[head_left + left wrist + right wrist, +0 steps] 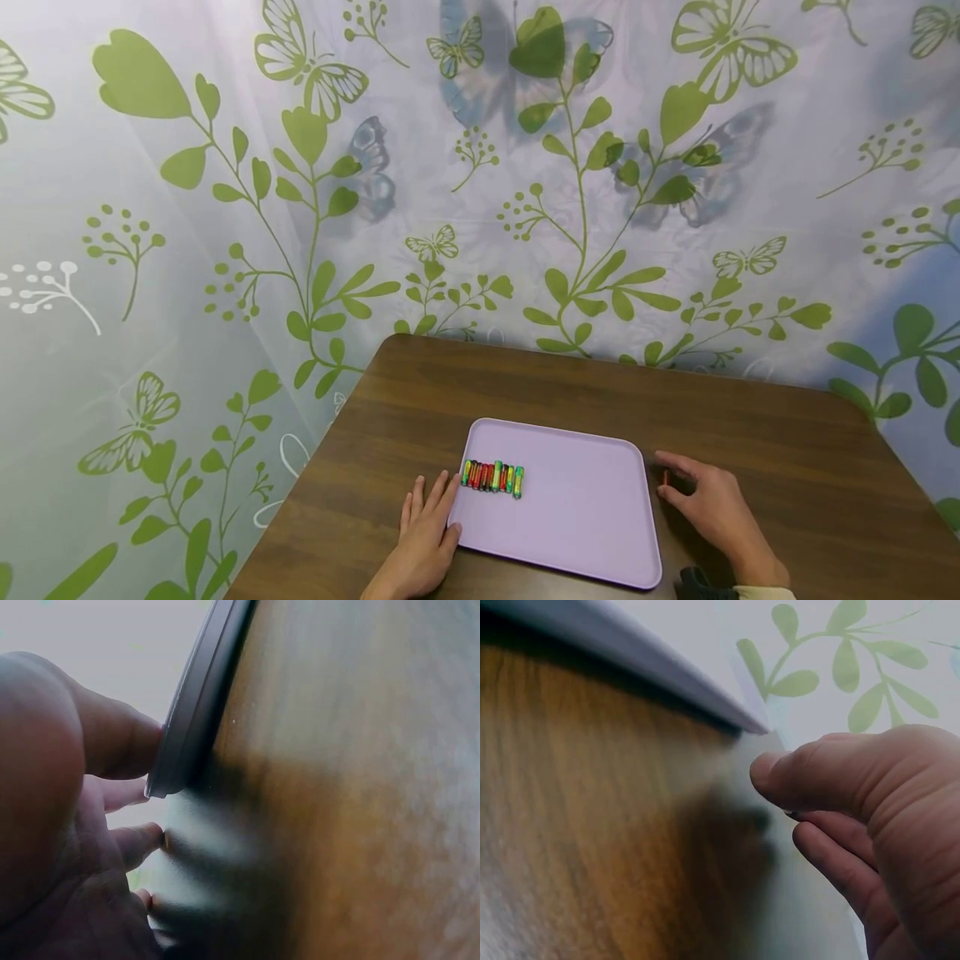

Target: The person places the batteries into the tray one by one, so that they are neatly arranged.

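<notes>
A row of several small batteries (492, 476), some red and black, others green and yellow, lies side by side at the left of a lilac tray (570, 517). My left hand (425, 533) lies at the tray's left edge with its fingers spread; in the left wrist view the thumb (124, 739) touches the tray's rim. To the right of the tray, my right hand (712, 504) pinches a small, thin orange-red piece (665, 477) between thumb and fingers, apart from the tray. Its kind is too small to tell, and the fingers mostly hide it in the right wrist view.
The tray stands on a dark brown wooden table (540, 383) with rounded corners. A pale curtain (450, 208) printed with green leaves and butterflies hangs behind and left of the table. A black band (705, 583) sits on the right wrist.
</notes>
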The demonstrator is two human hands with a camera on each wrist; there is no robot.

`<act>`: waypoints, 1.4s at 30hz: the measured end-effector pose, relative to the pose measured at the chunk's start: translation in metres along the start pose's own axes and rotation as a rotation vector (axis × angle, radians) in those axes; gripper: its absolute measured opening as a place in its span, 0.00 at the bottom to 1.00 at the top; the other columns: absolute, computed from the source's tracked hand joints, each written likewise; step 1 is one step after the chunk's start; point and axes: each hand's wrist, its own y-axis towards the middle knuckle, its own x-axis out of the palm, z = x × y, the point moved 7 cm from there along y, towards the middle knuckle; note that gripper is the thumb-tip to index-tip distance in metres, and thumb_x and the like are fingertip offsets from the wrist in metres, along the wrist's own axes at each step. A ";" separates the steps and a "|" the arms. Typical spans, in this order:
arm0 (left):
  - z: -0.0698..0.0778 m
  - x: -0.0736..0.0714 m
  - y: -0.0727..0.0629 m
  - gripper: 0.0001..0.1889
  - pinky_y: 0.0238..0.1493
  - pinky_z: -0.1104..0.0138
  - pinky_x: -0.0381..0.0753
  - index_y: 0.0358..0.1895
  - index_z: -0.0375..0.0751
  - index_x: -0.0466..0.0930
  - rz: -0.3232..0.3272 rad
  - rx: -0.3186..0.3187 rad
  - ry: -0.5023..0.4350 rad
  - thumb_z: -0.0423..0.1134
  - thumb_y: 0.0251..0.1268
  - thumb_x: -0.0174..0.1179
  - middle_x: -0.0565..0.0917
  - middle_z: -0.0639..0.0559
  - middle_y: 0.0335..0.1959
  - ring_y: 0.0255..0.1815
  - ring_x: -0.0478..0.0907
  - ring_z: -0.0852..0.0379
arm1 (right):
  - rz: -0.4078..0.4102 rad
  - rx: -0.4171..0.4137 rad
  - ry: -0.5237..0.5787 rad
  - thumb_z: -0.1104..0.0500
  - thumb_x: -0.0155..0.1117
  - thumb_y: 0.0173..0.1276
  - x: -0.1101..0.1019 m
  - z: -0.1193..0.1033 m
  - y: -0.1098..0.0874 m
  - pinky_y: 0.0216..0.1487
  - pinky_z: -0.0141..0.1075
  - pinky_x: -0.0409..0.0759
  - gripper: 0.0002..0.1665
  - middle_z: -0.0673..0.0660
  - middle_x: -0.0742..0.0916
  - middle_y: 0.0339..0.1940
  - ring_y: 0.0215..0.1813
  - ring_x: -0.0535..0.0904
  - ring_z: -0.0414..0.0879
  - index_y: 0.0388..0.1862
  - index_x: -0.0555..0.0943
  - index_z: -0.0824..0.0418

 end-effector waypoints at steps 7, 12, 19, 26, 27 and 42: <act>-0.001 -0.002 0.002 0.36 0.81 0.23 0.30 0.87 0.37 0.59 0.007 0.003 0.005 0.34 0.81 0.58 0.56 0.30 0.89 0.89 0.33 0.18 | 0.094 -0.041 0.026 0.61 0.89 0.58 -0.008 -0.020 0.005 0.52 0.46 0.91 0.30 0.56 0.96 0.51 0.52 0.94 0.59 0.61 0.91 0.57; -0.003 -0.002 0.003 0.36 0.80 0.23 0.31 0.87 0.38 0.59 0.004 0.006 0.019 0.34 0.81 0.59 0.56 0.30 0.89 0.89 0.34 0.18 | 0.103 -0.072 0.120 0.64 0.88 0.57 -0.003 -0.047 0.011 0.53 0.24 0.85 0.31 0.57 0.95 0.55 0.54 0.94 0.58 0.61 0.91 0.59; -0.005 -0.002 0.004 0.36 0.80 0.22 0.31 0.88 0.38 0.59 0.003 0.004 0.018 0.34 0.81 0.59 0.56 0.30 0.89 0.89 0.34 0.18 | 0.070 -0.144 0.216 0.67 0.87 0.57 0.029 -0.089 0.020 0.57 0.48 0.92 0.30 0.53 0.95 0.54 0.53 0.94 0.56 0.61 0.91 0.59; -0.005 -0.002 0.004 0.36 0.80 0.22 0.32 0.88 0.38 0.59 0.006 0.007 0.016 0.33 0.80 0.59 0.56 0.30 0.89 0.89 0.34 0.17 | -0.019 -0.222 0.288 0.66 0.86 0.58 0.070 -0.132 0.027 0.61 0.49 0.90 0.30 0.51 0.95 0.54 0.54 0.94 0.52 0.62 0.91 0.59; -0.004 -0.002 0.004 0.36 0.80 0.22 0.32 0.87 0.38 0.59 0.004 0.008 0.014 0.33 0.80 0.59 0.56 0.30 0.89 0.89 0.34 0.17 | -0.034 -0.224 0.298 0.66 0.85 0.58 0.076 -0.136 0.028 0.62 0.50 0.90 0.30 0.51 0.95 0.55 0.55 0.93 0.52 0.62 0.91 0.59; -0.003 -0.001 0.005 0.36 0.80 0.23 0.31 0.87 0.37 0.59 -0.005 0.014 0.004 0.33 0.80 0.59 0.56 0.30 0.89 0.89 0.33 0.17 | -0.111 -0.268 0.319 0.66 0.84 0.58 0.120 -0.166 0.032 0.61 0.41 0.89 0.29 0.54 0.95 0.55 0.54 0.92 0.44 0.61 0.91 0.62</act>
